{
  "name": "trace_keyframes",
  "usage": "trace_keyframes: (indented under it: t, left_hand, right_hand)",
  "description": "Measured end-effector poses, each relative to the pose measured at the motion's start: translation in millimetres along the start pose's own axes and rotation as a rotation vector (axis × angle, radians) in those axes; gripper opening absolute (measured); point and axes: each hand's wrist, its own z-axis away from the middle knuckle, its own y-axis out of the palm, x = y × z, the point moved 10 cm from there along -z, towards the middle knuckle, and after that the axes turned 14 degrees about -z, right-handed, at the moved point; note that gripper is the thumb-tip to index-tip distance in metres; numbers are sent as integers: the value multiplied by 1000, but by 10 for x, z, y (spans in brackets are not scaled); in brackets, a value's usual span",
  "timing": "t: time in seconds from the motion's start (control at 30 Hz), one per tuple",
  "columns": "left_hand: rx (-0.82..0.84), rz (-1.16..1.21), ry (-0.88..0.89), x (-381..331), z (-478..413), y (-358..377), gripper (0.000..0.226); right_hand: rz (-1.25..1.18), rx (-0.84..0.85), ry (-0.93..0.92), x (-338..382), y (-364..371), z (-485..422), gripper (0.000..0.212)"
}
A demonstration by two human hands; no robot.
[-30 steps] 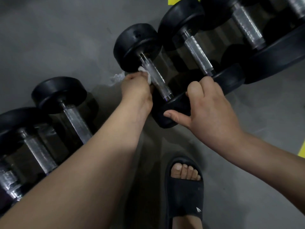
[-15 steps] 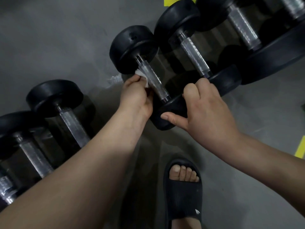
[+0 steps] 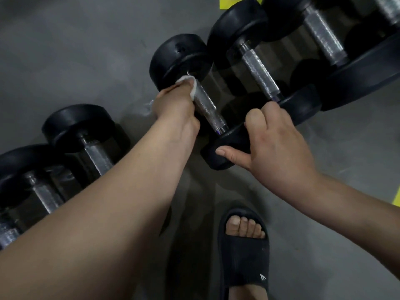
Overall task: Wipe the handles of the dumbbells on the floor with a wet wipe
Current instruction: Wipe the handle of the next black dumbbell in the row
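Your left hand (image 3: 175, 109) clasps the wet wipe (image 3: 191, 84) round the handle (image 3: 206, 106) at eleven o'clock; your right hand (image 3: 279, 148) grips the five-o'clock head (image 3: 230, 142); loosen that and the dumbbell (image 3: 179, 57) could roll.

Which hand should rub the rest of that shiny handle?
Left. The left hand holds the wet wipe on the handle; the right hand is busy gripping the dumbbell's near head.

black sandal (image 3: 244, 258), yellow tape (image 3: 238, 4), grey floor (image 3: 65, 50)

Left hand (image 3: 175, 111) curled; right hand (image 3: 279, 146) gripping, thumb out.
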Motion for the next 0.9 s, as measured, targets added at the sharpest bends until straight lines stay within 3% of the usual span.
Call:
trace_keyframes:
  t: [0.1, 0.3, 0.53, 0.7, 0.8, 0.9]
  left_hand:
    - [-89, -28, 46, 41, 107, -47, 20]
    - [24, -265, 111, -30, 121, -110, 22]
    - [198, -747, 209, 185, 537, -6, 12]
    - [160, -894, 257, 179, 490, -90, 26]
    - [63, -860, 400, 48, 471, -124, 24]
    - [15, -867, 673, -181, 525, -97, 19]
  right_hand:
    - [10, 6, -2, -3, 6, 1, 66]
    - [-1, 14, 6, 0, 5, -11, 68]
    - [14, 23, 6, 8, 14, -18, 68]
    - [6, 23, 0, 2, 10, -7, 66]
    - [20, 28, 2, -11, 15, -3, 68]
    - [19, 21, 0, -16, 11, 2, 69]
